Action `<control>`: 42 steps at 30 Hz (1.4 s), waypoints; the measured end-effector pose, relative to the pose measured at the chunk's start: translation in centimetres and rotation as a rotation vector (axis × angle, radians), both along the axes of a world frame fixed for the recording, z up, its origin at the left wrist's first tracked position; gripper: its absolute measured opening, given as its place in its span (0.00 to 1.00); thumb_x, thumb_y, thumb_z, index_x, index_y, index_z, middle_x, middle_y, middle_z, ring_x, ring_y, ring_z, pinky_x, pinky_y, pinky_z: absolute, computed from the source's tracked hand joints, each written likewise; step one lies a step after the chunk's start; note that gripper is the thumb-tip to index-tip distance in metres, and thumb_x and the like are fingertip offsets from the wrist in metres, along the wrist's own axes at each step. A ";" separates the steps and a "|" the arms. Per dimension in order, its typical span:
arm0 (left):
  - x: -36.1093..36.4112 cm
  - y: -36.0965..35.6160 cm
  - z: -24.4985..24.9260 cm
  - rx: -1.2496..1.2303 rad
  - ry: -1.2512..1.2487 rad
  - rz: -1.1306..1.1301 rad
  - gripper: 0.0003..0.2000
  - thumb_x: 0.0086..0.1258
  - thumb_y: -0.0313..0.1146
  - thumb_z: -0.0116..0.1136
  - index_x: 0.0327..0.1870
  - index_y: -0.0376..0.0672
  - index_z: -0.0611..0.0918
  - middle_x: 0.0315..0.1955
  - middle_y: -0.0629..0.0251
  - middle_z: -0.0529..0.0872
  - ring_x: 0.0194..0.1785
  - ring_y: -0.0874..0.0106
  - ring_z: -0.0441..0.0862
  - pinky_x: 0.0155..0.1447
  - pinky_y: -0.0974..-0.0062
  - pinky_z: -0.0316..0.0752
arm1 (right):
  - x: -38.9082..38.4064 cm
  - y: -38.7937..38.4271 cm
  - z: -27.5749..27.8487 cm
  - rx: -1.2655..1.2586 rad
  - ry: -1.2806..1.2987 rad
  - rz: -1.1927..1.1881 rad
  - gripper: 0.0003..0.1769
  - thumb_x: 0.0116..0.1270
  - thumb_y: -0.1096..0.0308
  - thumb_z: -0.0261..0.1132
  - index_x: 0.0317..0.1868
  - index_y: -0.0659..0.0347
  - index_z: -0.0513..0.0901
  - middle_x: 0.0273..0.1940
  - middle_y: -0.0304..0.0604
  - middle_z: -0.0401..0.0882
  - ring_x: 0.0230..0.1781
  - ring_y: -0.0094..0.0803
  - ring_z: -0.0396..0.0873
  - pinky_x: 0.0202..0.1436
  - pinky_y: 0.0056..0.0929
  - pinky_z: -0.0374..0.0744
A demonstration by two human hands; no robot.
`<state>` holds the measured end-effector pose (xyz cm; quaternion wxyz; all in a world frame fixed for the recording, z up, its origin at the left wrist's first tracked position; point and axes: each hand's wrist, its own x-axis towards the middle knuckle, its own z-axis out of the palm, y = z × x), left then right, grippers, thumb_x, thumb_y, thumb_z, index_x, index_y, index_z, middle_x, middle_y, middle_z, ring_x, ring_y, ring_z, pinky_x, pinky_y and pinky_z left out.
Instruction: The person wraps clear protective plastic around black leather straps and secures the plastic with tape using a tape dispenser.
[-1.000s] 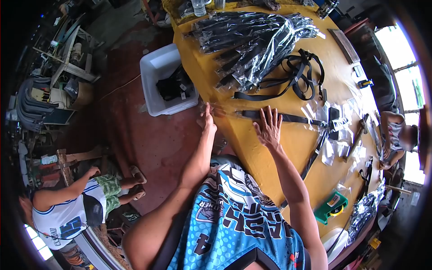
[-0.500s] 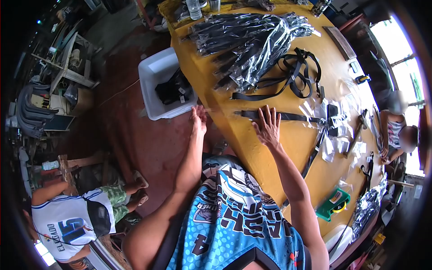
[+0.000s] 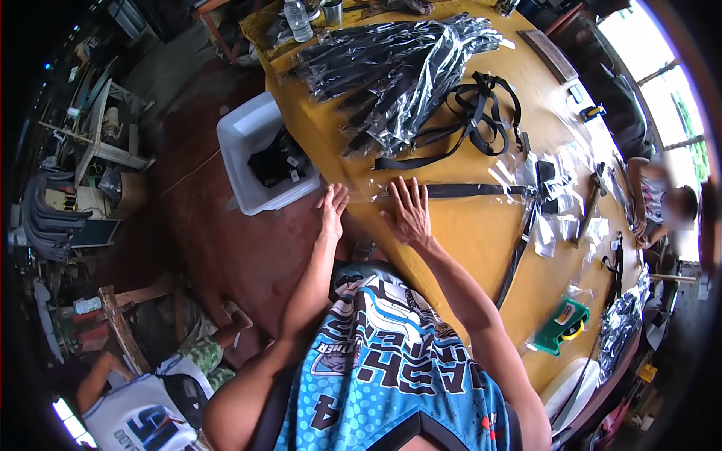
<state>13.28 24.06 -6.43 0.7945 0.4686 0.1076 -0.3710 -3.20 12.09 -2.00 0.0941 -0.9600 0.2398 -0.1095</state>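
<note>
My right hand (image 3: 408,214) lies palm down at the centre of the frame, its fingers spread at the left end of a black webbing strap (image 3: 477,191). The strap runs from there nearly level toward the right of the frame, flat, straight and dark, with a faint sheen along it where clear plastic film (image 3: 368,194) seems to cover it. The film reaches past the strap's end toward my left hand (image 3: 332,201), which is at the table's edge just left of centre, fingers a little apart; whether they pinch the film I cannot tell. At its right end the strap meets a black block-like piece (image 3: 547,188) among scattered clear wrappers (image 3: 547,239), and a second dark strap (image 3: 517,255) slants from there toward the lower middle. All of this rests on the yellow table (image 3: 470,252). Above it, a loosely looped black strap (image 3: 481,113) lies right of the plastic-wrapped bundle (image 3: 391,75) at the upper middle. The white tub (image 3: 280,200) stands on the floor left of my left hand, dark material inside.
</note>
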 end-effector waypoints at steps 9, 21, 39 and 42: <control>-1.2 -0.7 -0.4 0.066 0.008 -0.086 0.21 0.68 0.36 0.56 0.58 0.38 0.69 0.55 0.55 0.76 0.57 0.63 0.76 0.58 0.67 0.74 | 1.4 0.3 0.2 0.028 -0.005 0.011 0.38 0.60 0.45 0.57 0.66 0.58 0.63 0.70 0.50 0.52 0.71 0.54 0.46 0.71 0.54 0.44; 0.2 -0.4 3.4 0.373 -0.794 0.037 0.08 0.64 0.28 0.61 0.39 0.36 0.77 0.32 0.67 0.81 0.32 0.78 0.78 0.36 0.85 0.74 | 1.8 0.9 1.2 0.023 -0.075 -0.005 0.33 0.60 0.48 0.59 0.63 0.54 0.68 0.70 0.51 0.51 0.70 0.56 0.48 0.71 0.55 0.45; -2.1 -6.5 10.1 -0.080 -1.525 -0.457 0.33 0.45 0.45 0.73 0.53 0.42 0.73 0.44 0.60 0.76 0.52 0.61 0.70 0.57 0.64 0.63 | 3.0 0.9 1.5 1.032 -1.054 -0.585 0.06 0.61 0.71 0.65 0.36 0.65 0.83 0.32 0.39 0.78 0.26 0.21 0.75 0.29 0.20 0.73; -2.0 -4.5 8.2 0.139 -1.705 -0.497 0.39 0.47 0.47 0.71 0.59 0.39 0.67 0.53 0.54 0.70 0.57 0.57 0.67 0.61 0.61 0.62 | 1.6 0.1 1.7 1.149 -0.899 -0.774 0.09 0.60 0.69 0.66 0.36 0.67 0.83 0.25 0.37 0.80 0.22 0.18 0.71 0.26 0.18 0.69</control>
